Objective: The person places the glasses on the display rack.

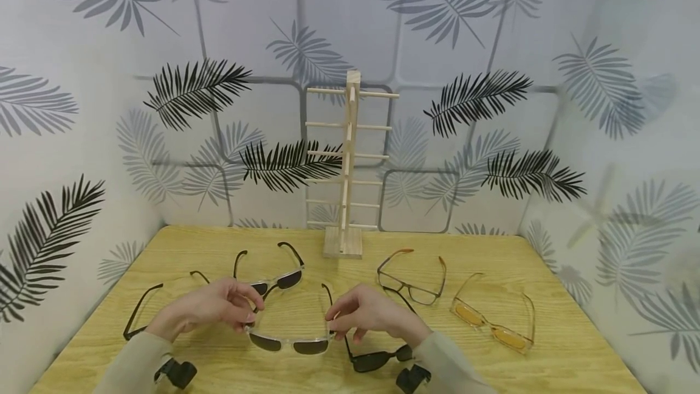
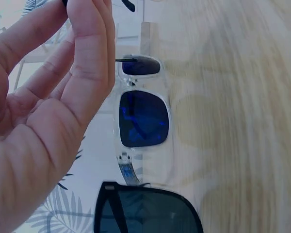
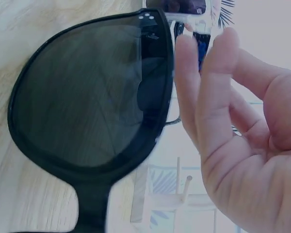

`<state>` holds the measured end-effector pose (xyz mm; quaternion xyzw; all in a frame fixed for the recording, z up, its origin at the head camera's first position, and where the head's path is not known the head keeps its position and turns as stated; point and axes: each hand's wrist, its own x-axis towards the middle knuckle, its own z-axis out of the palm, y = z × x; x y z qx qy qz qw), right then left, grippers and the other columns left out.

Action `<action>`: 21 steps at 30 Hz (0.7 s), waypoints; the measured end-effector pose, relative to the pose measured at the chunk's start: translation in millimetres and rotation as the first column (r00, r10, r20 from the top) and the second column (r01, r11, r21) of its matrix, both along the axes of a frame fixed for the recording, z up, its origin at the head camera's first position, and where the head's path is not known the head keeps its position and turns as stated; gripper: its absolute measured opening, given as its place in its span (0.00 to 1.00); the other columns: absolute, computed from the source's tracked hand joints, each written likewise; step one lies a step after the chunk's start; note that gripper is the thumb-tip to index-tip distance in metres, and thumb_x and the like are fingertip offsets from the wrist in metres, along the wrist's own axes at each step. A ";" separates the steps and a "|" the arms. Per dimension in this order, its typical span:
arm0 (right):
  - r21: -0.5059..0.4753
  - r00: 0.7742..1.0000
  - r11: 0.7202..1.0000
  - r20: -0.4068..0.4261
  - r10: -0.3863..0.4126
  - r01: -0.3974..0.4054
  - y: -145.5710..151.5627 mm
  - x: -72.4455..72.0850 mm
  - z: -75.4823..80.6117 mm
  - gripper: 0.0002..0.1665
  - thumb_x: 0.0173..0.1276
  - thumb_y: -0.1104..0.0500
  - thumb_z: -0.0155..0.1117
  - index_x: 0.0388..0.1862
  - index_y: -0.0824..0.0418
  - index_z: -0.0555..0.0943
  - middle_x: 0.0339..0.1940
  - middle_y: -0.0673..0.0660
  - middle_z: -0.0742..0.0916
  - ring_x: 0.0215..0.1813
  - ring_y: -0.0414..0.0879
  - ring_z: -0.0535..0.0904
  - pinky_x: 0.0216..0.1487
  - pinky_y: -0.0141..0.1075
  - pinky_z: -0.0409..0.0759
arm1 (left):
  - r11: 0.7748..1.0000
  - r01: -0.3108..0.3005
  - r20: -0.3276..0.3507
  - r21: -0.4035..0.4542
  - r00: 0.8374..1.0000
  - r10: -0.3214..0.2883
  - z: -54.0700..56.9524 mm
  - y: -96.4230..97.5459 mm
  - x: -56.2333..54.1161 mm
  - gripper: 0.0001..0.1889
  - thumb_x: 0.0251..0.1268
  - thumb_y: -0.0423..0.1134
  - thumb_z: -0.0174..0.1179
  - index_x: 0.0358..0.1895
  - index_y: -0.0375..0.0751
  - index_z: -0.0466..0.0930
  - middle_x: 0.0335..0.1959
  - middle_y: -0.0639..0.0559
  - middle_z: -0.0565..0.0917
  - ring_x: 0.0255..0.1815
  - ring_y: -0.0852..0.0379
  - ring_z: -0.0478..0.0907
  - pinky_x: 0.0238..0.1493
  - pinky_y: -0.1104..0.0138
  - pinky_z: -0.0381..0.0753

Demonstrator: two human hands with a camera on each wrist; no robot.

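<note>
Between my hands, a pair of clear-framed sunglasses [image 1: 266,342] with dark lenses is held at the sides. My left hand [image 1: 221,306] pinches one temple near its hinge, and my right hand [image 1: 372,312] pinches the other. In the right wrist view, part of these sunglasses [image 3: 177,6] shows at the top, beside the fingertips of my right hand [image 3: 247,116]. In the left wrist view, the fingertips of my left hand [image 2: 53,97] are cut off at the top edge.
Under my right hand lie black sunglasses [image 1: 374,362]; another black pair [image 1: 135,330] is partly hidden by my left arm. Behind are clear-framed dark sunglasses [image 1: 288,279], clear-lens eyeglasses [image 1: 422,294] and orange-lens glasses [image 1: 508,337]. A wooden display rack [image 1: 350,157] stands at the table's back.
</note>
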<state>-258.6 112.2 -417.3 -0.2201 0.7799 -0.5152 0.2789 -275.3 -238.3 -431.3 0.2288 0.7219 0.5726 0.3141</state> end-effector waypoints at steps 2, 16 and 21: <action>-0.019 1.000 1.000 0.015 -0.020 0.020 2.5 -0.2 0.2 0.15 0.67 0.60 0.67 0.49 0.67 0.85 0.35 0.57 0.90 0.37 0.53 0.87 0.32 0.41 0.86 | 1.000 -0.007 0.008 0.013 1.000 0.007 1.4 2.1 -0.9 0.19 0.66 0.33 0.62 0.55 0.23 0.74 0.38 0.43 0.86 0.33 0.56 0.84 0.40 0.59 0.85; -0.133 0.987 0.980 0.079 -0.139 0.148 10.3 2.8 -2.0 0.18 0.66 0.62 0.68 0.52 0.70 0.83 0.41 0.66 0.89 0.36 0.52 0.88 0.44 0.50 0.85 | 0.999 -0.040 -0.015 0.014 0.999 0.041 5.2 14.0 -3.0 0.17 0.66 0.34 0.63 0.55 0.29 0.77 0.38 0.42 0.86 0.32 0.54 0.85 0.40 0.56 0.86; -0.146 0.980 0.971 0.087 -0.181 0.192 13.2 3.2 -1.3 0.19 0.65 0.63 0.68 0.54 0.70 0.82 0.46 0.67 0.87 0.36 0.46 0.87 0.46 0.48 0.85 | 0.999 -0.035 -0.037 0.025 0.999 0.036 5.2 16.9 -6.1 0.17 0.67 0.35 0.63 0.55 0.30 0.77 0.39 0.40 0.86 0.34 0.54 0.85 0.43 0.52 0.85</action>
